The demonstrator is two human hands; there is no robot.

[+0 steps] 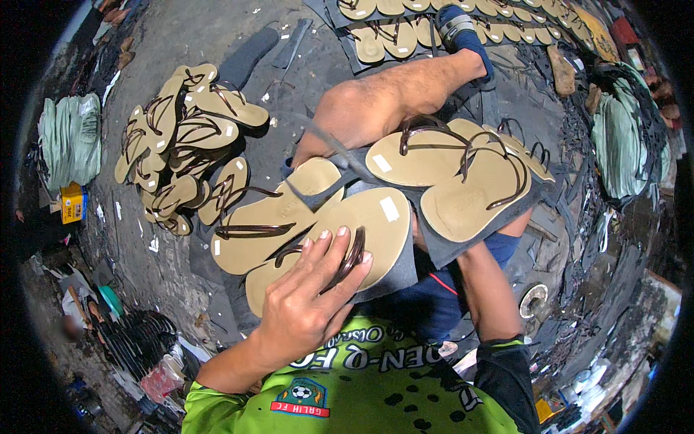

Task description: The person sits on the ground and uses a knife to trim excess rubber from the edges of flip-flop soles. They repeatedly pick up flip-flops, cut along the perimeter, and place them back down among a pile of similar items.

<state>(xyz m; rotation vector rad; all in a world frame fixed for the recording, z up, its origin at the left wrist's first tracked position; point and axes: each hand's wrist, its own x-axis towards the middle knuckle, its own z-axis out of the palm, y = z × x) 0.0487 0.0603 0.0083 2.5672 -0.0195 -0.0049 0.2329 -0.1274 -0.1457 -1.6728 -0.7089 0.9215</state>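
Head view: left hand [303, 304] at lower centre, fingers [340, 249] pinching a dark strap [348, 259] on a tan sandal sole [376, 224]. Right hand hidden beneath soles; its state cannot be told. Strap-fitting judged under way; next, seating the strap end needs firm pull. Finished sandals [184, 145] lie upper left.

The person wears a bright green jersey [361, 390] with black sleeves, a crest badge, and blue shorts [426, 304]

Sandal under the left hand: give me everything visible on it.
The sandal is a flat tan sole on a dark grey underlayer, with glossy dark brown thong straps and a small white sticker near the heel. It lies across the person's lap, overlapping a neighbouring sandal. The left hand grips its straps; the right hand is hidden beneath.
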